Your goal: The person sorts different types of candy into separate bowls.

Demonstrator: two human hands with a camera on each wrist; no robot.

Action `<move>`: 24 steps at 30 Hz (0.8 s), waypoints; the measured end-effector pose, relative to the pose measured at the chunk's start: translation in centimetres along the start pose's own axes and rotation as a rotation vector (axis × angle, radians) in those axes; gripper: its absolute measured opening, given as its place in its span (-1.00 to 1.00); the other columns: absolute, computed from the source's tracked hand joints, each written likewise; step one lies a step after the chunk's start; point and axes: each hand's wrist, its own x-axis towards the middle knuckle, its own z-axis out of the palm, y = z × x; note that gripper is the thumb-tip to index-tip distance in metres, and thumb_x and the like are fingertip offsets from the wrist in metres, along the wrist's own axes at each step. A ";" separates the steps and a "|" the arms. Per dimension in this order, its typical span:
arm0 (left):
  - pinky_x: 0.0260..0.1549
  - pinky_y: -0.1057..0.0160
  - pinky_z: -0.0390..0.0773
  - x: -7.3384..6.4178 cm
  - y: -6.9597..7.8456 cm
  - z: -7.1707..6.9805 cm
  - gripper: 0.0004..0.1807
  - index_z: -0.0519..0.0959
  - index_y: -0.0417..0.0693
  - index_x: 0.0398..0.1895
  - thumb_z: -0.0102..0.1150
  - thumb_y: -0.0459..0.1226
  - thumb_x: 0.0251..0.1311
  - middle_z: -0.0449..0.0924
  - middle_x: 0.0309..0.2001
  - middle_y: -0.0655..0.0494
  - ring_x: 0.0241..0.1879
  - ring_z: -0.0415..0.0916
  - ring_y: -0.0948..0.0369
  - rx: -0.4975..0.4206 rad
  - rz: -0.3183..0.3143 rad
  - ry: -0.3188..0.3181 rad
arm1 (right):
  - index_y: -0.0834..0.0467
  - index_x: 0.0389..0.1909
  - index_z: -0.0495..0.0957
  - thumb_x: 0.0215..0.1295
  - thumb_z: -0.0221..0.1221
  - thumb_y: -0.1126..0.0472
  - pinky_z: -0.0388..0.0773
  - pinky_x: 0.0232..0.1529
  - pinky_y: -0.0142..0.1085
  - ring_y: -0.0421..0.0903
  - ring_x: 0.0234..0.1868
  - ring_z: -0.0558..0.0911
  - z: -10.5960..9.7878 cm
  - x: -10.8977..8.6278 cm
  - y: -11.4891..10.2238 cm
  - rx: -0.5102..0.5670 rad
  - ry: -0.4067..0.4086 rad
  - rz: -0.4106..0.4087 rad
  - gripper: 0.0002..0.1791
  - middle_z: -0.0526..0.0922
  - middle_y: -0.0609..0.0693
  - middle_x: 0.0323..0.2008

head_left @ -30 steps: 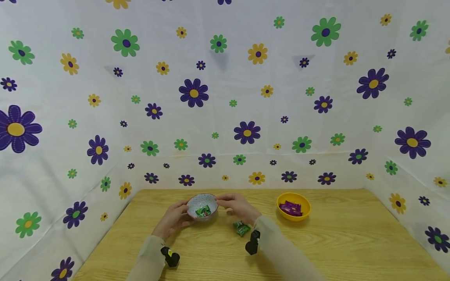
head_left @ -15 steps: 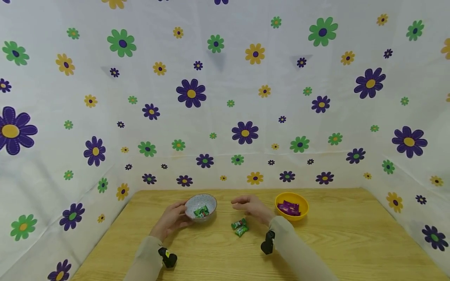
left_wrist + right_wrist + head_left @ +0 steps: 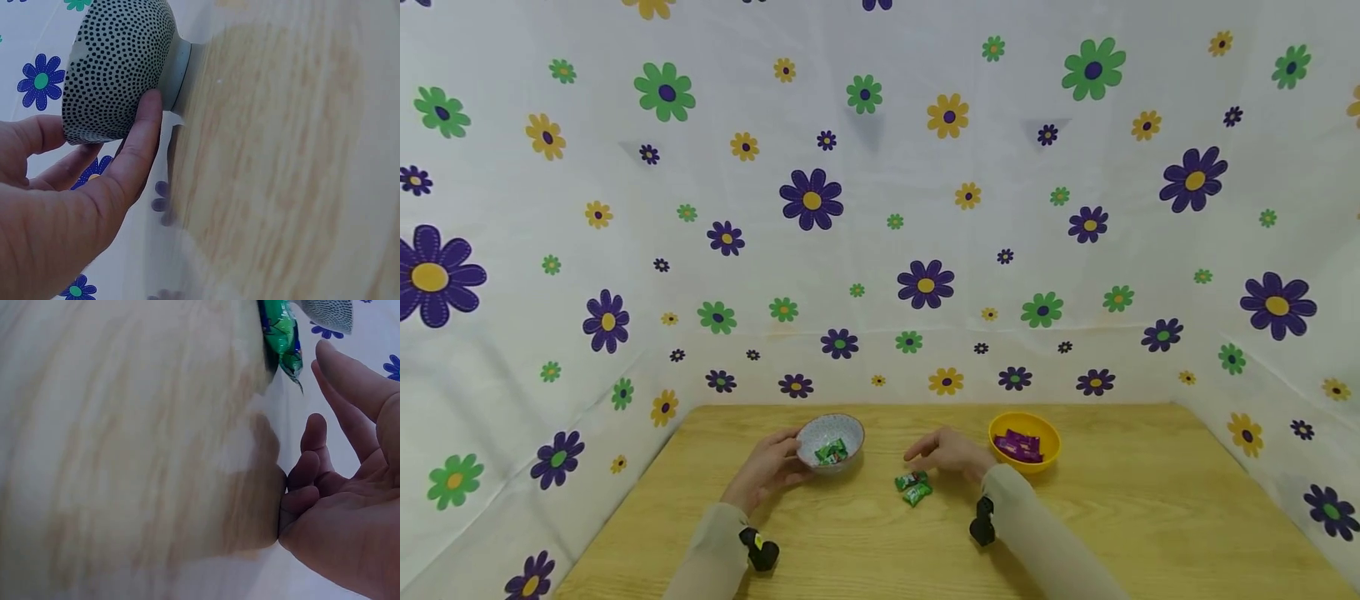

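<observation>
My left hand (image 3: 765, 472) holds a small speckled bowl (image 3: 814, 432) from its left side. In the left wrist view, the thumb presses low on the dotted wall (image 3: 119, 69) near the foot, and fingers touch the rim. Green-wrapped candies (image 3: 831, 452) lie inside. To the right, two more green candies, one farther back (image 3: 910, 479) and one nearer (image 3: 917, 495), lie on the table. My right hand (image 3: 951, 452) hovers just behind and right of them, holding nothing. The right wrist view shows thumb and index finger apart, close to a green wrapper (image 3: 284, 331), with the other fingers bent by the tabletop.
A yellow bowl (image 3: 1028, 467) with several purple-wrapped candies (image 3: 1019, 446) stands right of my right hand. The wooden table (image 3: 850, 550) meets a flower-printed white cloth (image 3: 880, 358) at the back and sides.
My right hand has let go of the speckled bowl's rim, moved right, then come down closer to the two loose green candies. The left hand has stayed on the bowl.
</observation>
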 end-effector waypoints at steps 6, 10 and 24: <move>-0.05 0.04 0.64 0.0 -0.2 0.1 -0.47 0.19 -0.21 0.46 -0.18 -0.26 0.48 0.29 0.31 -0.31 0.01 0.54 0.02 0.004 0.005 0.005 | 0.14 -0.20 0.75 0.13 0.38 0.26 0.35 -0.16 -0.32 -0.12 -0.21 0.43 0.3 0.1 0.5 -0.033 -0.030 -0.030 -0.81 0.72 -0.05 -0.13; -0.06 0.06 0.65 0.2 -0.2 0.1 -0.47 0.19 -0.19 0.46 -0.17 -0.26 0.48 0.31 0.30 -0.29 -0.01 0.54 0.04 -0.004 -0.003 0.016 | 0.15 -0.24 0.76 0.14 0.37 0.28 0.36 -0.21 -0.33 -0.12 -0.27 0.43 0.4 0.0 0.5 -0.065 -0.036 -0.039 -0.85 0.71 -0.06 -0.24; -0.05 0.05 0.65 0.2 -0.3 0.1 -0.47 0.17 -0.20 0.47 -0.19 -0.26 0.48 0.30 0.30 -0.30 0.00 0.54 0.03 0.000 0.008 0.005 | 0.15 -0.29 0.77 0.14 0.38 0.29 0.33 -0.30 -0.36 -0.15 -0.34 0.40 0.0 0.0 0.7 -0.137 -0.072 -0.078 -0.89 0.66 -0.08 -0.39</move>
